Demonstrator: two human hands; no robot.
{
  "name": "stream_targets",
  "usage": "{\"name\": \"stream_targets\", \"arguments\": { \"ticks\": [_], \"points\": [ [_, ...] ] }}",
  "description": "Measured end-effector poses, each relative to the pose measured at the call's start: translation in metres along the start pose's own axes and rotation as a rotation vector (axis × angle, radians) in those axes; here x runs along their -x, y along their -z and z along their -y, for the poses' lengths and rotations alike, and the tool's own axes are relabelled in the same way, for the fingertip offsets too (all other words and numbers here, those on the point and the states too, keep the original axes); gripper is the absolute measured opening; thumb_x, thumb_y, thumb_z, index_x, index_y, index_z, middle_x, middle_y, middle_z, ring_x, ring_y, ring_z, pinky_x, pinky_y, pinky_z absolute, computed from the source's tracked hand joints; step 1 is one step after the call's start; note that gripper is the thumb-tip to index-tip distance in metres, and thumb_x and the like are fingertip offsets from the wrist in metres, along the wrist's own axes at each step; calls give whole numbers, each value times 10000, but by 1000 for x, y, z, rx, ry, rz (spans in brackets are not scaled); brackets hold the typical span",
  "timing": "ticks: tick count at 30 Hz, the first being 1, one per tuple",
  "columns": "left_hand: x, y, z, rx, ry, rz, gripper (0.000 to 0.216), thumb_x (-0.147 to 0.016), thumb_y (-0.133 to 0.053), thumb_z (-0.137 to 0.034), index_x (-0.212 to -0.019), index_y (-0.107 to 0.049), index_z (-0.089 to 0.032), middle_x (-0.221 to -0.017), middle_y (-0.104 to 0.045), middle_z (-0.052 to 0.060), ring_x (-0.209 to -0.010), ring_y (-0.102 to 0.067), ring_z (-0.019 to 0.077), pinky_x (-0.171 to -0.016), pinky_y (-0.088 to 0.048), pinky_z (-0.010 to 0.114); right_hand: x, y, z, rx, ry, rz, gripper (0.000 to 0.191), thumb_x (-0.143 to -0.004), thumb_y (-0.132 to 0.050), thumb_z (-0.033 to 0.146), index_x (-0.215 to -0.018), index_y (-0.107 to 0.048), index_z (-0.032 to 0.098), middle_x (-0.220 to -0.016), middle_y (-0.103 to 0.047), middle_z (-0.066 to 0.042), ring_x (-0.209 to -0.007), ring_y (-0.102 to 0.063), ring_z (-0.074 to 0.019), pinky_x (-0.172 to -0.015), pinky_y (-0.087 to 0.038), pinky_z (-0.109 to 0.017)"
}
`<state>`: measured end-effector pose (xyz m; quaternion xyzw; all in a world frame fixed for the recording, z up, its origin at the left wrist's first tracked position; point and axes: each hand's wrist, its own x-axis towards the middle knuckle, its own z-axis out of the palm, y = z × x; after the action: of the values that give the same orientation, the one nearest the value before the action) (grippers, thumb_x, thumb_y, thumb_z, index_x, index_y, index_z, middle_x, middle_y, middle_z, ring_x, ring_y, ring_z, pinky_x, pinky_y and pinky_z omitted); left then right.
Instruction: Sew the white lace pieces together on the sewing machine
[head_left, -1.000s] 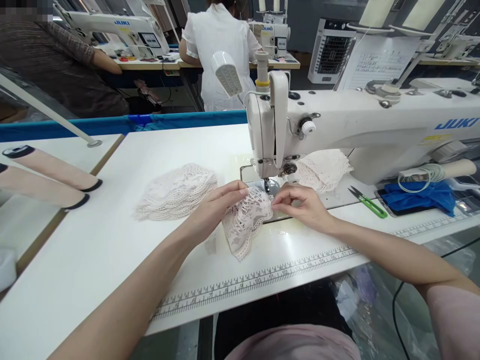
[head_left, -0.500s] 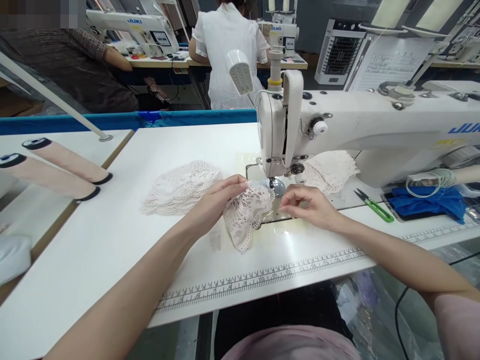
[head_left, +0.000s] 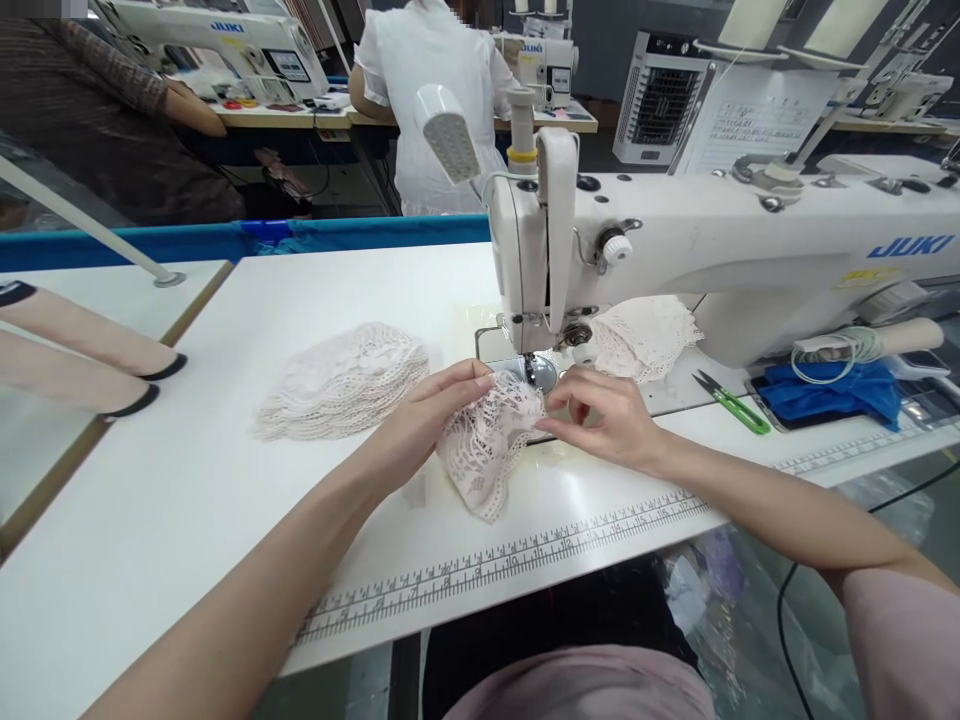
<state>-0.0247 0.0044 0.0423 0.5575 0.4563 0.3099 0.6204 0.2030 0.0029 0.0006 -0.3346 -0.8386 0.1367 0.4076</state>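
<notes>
A white, scalloped lace piece (head_left: 480,465) hangs over the table's front area, just before the needle of the sewing machine (head_left: 529,250). My left hand (head_left: 439,415) is closed on its upper left side, thumb and fingers pinching it. At the lace's right edge, the fingertips of my right hand (head_left: 604,415) are pinched together on the border. The presser foot (head_left: 531,370) stands right behind the lace; whether it touches the fabric is hidden. Left of my left hand lies a stack of similar lace pieces (head_left: 349,385).
More lace (head_left: 645,335) lies behind the needle, under the machine arm. Green thread snips (head_left: 731,402) and a blue cloth (head_left: 832,390) are on the right. A printed ruler (head_left: 480,577) runs along the front edge. Two beige tubes (head_left: 82,340) lie left. Two people sit beyond.
My right hand has moved left to the lace and pinches its edge, where it was apart before. The lace is drawn slightly toward me and bunched. The whole view has shifted a little.
</notes>
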Motion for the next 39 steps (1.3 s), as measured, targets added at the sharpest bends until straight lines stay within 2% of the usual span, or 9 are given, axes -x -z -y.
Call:
{"name": "stream_targets", "arguments": {
  "ticks": [18, 20, 24, 25, 27, 29, 30, 33, 39],
  "points": [
    [-2, 3, 0, 5, 3, -19, 258, -831, -620, -450, -806, -545, -205, -728, -511, -19, -624, -476, 116, -550, -351, 235, -1, 5, 5, -63, 81, 140, 137, -893, -493, 188, -824, -611, 191, -784, -629, -21, -623, -534, -112, -518, -431, -257],
    [-3, 6, -2, 18, -2, -58, 253, -817, -633, -438, -796, -541, -203, -710, -507, -20, -604, -465, 114, -539, -345, 235, -3, 12, 7, -179, 51, 276, 147, -874, -507, 185, -771, -612, 191, -742, -615, -10, -614, -525, -110, -528, -436, -254],
    [-4, 15, -6, 34, -39, -140, 246, -808, -636, -421, -778, -544, -195, -705, -505, -13, -603, -464, 119, -533, -339, 238, -6, 27, 6, -547, -109, 860, 197, -869, -576, 231, -696, -658, 186, -642, -627, 23, -527, -524, -76, -465, -403, -205],
    [-4, 17, -7, 41, -46, -145, 248, -807, -637, -421, -777, -546, -193, -711, -510, -13, -609, -470, 119, -538, -341, 238, -7, 28, 5, -583, -156, 900, 215, -877, -587, 256, -692, -674, 187, -613, -626, 27, -507, -518, -71, -447, -384, -198],
    [-3, 21, -8, 59, -55, -139, 253, -803, -645, -422, -773, -546, -191, -716, -518, -15, -618, -478, 116, -553, -347, 238, -9, 26, 4, -552, -238, 718, 195, -874, -614, 307, -740, -707, 200, -650, -655, 22, -493, -509, -64, -430, -364, -193],
    [-1, 22, -9, 64, -65, -100, 252, -808, -644, -421, -772, -549, -190, -715, -523, -18, -623, -483, 114, -565, -347, 240, -12, 20, 7, -484, -332, 453, 170, -857, -643, 349, -955, -715, 229, -784, -695, 6, -518, -538, -68, -442, -390, -198],
    [0, 23, -10, 54, -70, -66, 248, -818, -633, -422, -775, -554, -191, -717, -526, -18, -628, -485, 115, -570, -345, 243, -14, 17, 9, -481, -387, 386, 282, -852, -649, 371, -1105, -672, 248, -860, -704, -7, -540, -565, -77, -449, -413, -204],
    [8, 23, -12, -33, -75, 49, 236, -860, -585, -427, -798, -581, -200, -744, -538, -12, -658, -489, 123, -589, -342, 255, -24, 6, 22, -585, -538, 416, 546, -840, -648, 429, -1338, -499, 261, -1017, -688, -52, -586, -615, -103, -444, -451, -225],
    [39, 24, -6, -105, -63, 39, 266, -898, -530, -434, -778, -597, -207, -787, -517, -12, -725, -474, 129, -660, -360, 269, -47, -23, 52, -642, -471, 226, 215, -785, -708, 412, -801, -662, 202, -767, -632, 2, -667, -557, -107, -570, -456, -238]
  ]
}}
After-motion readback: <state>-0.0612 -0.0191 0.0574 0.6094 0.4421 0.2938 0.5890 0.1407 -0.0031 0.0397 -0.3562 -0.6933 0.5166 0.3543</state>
